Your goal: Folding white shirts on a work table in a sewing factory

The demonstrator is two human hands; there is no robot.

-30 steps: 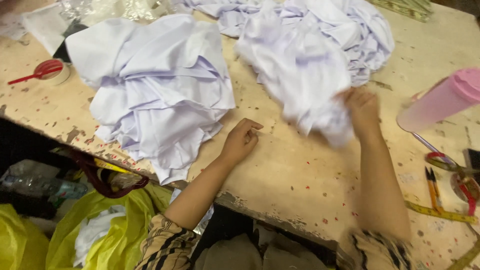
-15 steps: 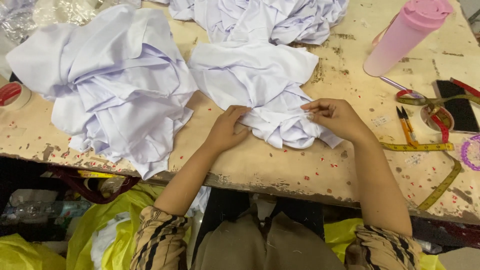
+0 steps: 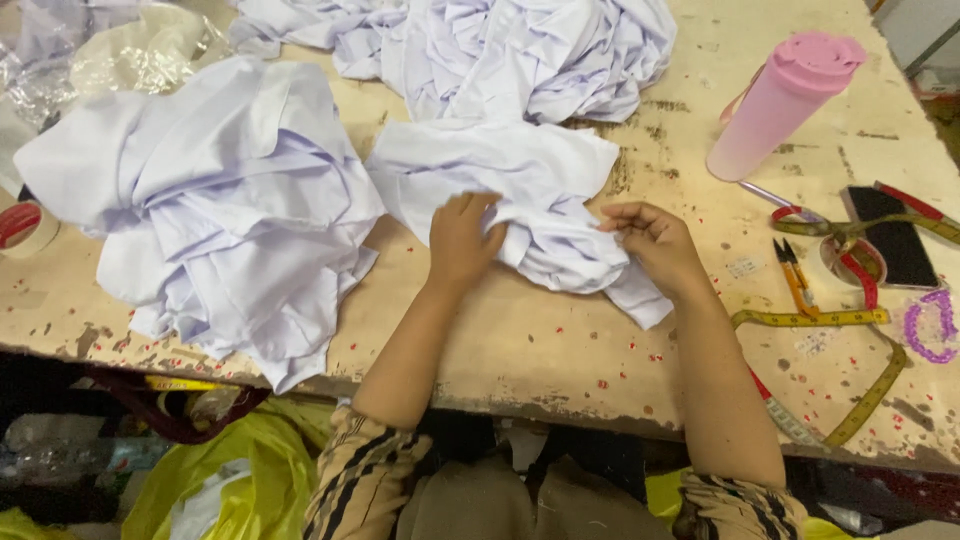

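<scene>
Near the front edge of the bench (image 3: 560, 350), mid-width, the left hand (image 3: 462, 240) lies flat and open on the crumpled white garment (image 3: 520, 195) while the right hand (image 3: 655, 245) pinches a fold of it between curled fingers.

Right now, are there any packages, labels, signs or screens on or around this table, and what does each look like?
Phone: flat on the table's right side, dark rectangular screen, under a yellow tape measure.
Small label: pale paper slip on the table, right of the right hand.
Clear plastic wrapping: crumpled, top left corner.
Yellow plastic bags: below the table edge, lower left.
</scene>
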